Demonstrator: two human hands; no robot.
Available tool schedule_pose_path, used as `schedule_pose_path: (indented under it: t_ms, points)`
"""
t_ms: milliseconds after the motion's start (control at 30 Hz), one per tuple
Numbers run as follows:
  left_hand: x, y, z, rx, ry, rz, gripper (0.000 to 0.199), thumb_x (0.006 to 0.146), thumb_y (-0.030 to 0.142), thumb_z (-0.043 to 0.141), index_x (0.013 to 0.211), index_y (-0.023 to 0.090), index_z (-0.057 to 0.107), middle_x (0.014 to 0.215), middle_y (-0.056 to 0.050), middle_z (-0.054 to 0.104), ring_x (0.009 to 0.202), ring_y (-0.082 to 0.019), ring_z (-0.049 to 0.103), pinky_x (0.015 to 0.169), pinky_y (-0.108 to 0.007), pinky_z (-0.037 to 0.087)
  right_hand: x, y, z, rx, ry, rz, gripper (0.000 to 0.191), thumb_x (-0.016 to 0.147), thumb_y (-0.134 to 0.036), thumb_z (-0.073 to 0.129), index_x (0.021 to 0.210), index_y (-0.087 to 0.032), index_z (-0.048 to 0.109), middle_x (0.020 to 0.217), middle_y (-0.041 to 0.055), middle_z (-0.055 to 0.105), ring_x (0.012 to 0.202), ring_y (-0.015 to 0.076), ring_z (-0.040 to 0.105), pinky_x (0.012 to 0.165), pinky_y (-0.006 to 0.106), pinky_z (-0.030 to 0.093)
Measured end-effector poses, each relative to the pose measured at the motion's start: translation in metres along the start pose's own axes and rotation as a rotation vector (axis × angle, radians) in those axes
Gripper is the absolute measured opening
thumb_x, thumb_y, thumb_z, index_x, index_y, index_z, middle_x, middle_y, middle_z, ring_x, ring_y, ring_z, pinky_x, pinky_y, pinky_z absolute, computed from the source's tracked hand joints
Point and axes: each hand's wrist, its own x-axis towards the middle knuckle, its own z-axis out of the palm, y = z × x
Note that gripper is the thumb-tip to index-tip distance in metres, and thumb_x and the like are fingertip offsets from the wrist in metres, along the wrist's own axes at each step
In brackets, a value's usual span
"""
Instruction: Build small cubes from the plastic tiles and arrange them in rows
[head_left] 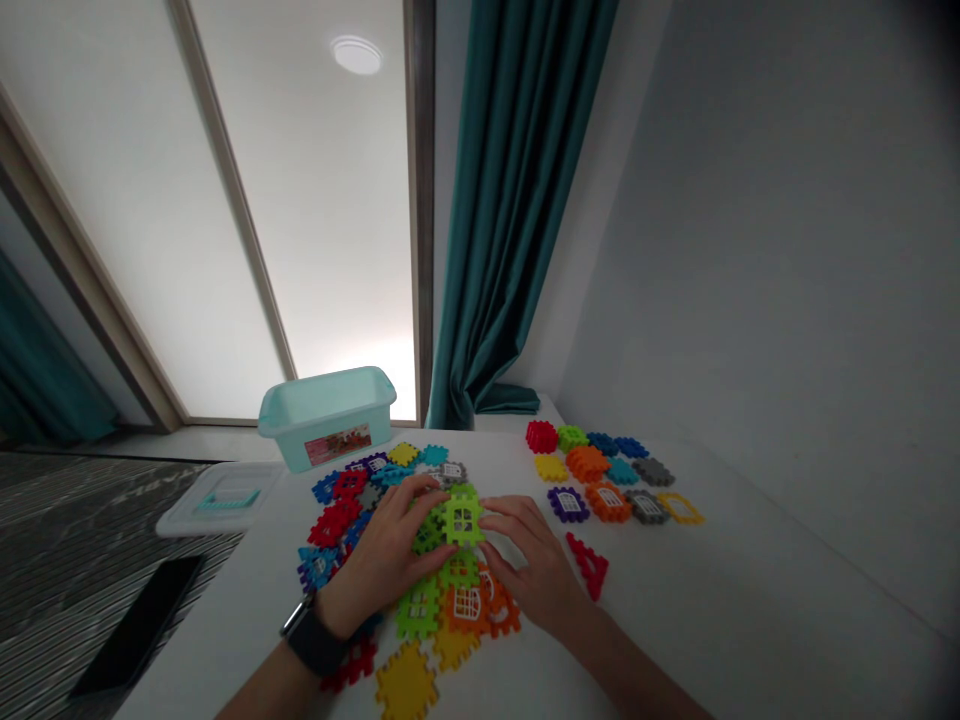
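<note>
Left hand (382, 555) and right hand (532, 565) close together, green waffle block (463, 518) between them, no gap to pass there. Nearer the person, below both hands, loose green, orange and yellow blocks (450, 620) lie in the way. Left of left hand, red and blue blocks (334, 520) crowd the path, mint plastic bin (326, 415) beyond them. Right of right hand, white table (675, 610) gives room to pass, red triangular block (587, 565) just beside that hand. Ahead of right hand, rows of blocks (600, 480) obstruct; wall (750, 250) bounds far right.
</note>
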Motion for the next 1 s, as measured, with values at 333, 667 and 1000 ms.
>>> schedule_pose_path:
  t_ms: [333, 667, 1000]
  points:
    - [0.001, 0.002, 0.001, -0.097, -0.008, -0.046, 0.042, 0.086, 0.022, 0.071, 0.125, 0.023, 0.055, 0.130, -0.012, 0.053, 0.124, -0.029, 0.054, 0.105, -0.047, 0.050, -0.001, 0.004, -0.001, -0.094, -0.027, -0.061, 0.022, 0.093, -0.013, 0.058, 0.111, -0.026, 0.061, 0.117, 0.0094, 0.069, 0.109, 0.0249, 0.064, 0.093, 0.046, 0.056]
    - [0.003, 0.008, 0.006, -0.246, -0.032, -0.125, 0.021, 0.090, 0.024, 0.068, 0.109, 0.023, 0.059, 0.126, -0.010, 0.052, 0.121, -0.027, 0.055, 0.105, -0.045, 0.049, -0.004, 0.003, -0.002, -0.024, 0.067, 0.070, 0.013, 0.095, -0.016, 0.056, 0.101, -0.026, 0.063, 0.121, 0.0112, 0.062, 0.112, 0.0257, 0.063, 0.092, 0.044, 0.056]
    - [0.006, 0.014, 0.004, -0.246, -0.055, -0.122, 0.012, 0.093, 0.019, 0.058, 0.104, 0.022, 0.061, 0.116, -0.008, 0.059, 0.110, -0.023, 0.060, 0.098, -0.040, 0.053, -0.002, 0.012, 0.008, 0.397, 0.070, 0.556, 0.018, 0.093, -0.033, 0.058, 0.079, -0.022, 0.055, 0.117, 0.0097, 0.060, 0.106, 0.0215, 0.063, 0.083, 0.033, 0.059]
